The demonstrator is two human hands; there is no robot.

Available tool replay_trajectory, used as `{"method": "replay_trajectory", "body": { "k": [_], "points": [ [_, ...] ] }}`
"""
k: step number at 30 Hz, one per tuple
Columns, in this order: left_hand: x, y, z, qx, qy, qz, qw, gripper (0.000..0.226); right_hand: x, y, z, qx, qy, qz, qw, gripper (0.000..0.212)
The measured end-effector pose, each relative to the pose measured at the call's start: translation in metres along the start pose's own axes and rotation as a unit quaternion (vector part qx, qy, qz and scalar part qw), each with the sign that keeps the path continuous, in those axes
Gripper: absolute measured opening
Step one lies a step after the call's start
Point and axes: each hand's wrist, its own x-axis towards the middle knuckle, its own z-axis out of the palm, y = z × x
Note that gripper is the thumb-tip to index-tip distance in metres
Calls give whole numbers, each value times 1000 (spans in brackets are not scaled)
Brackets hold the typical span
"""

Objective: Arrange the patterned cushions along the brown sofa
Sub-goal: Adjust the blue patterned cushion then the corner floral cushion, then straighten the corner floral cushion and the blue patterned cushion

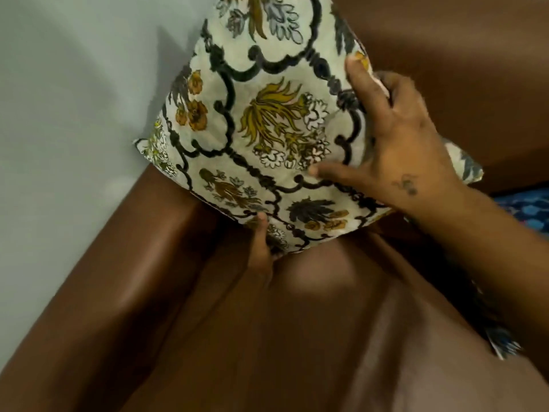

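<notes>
A cream patterned cushion with black scrollwork and yellow flowers stands tilted in the corner of the brown sofa, against the armrest and backrest. My right hand grips its right edge, thumb and forefinger spread on the front, the other fingers curled behind. Of my left hand only one finger shows, pressed on the cushion's lower edge; the rest is hidden beneath. Behind my right wrist, a corner of a second patterned cushion peeks out.
A pale grey wall runs along the left, beside the sofa's glossy armrest. Blue patterned fabric lies on the seat at the right edge. Another scrap of patterned cloth shows under my right forearm.
</notes>
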Motion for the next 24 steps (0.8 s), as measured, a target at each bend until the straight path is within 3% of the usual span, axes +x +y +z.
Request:
{"method": "replay_trajectory", "body": {
  "k": [5,7,11,15,17,19,20,22,24],
  "points": [
    [-7,-18,-7,63,-45,-30,997,60,-25,13,4,36,-7,46,998,128],
    [-7,-16,-10,76,-60,-41,994,58,-25,17,7,41,-10,55,998,128],
    [-13,-8,-9,60,-56,-23,996,61,-19,16,3,49,2,59,997,127],
    [-14,-14,-8,148,-59,-77,984,97,-21,18,7,37,3,49,998,124],
    [-15,-9,-4,168,-59,-92,980,96,-25,21,10,29,6,40,999,122],
    [-12,-5,-9,150,-18,-59,987,77,-27,22,10,27,15,38,999,119],
    [-9,-3,-16,136,14,-2,991,79,-28,21,9,27,18,38,999,118],
    [-8,6,-32,107,60,98,988,104,-28,19,9,23,16,37,999,116],
    [-6,21,-37,69,54,123,989,124,-29,20,9,11,16,29,999,113]
  ]
}}
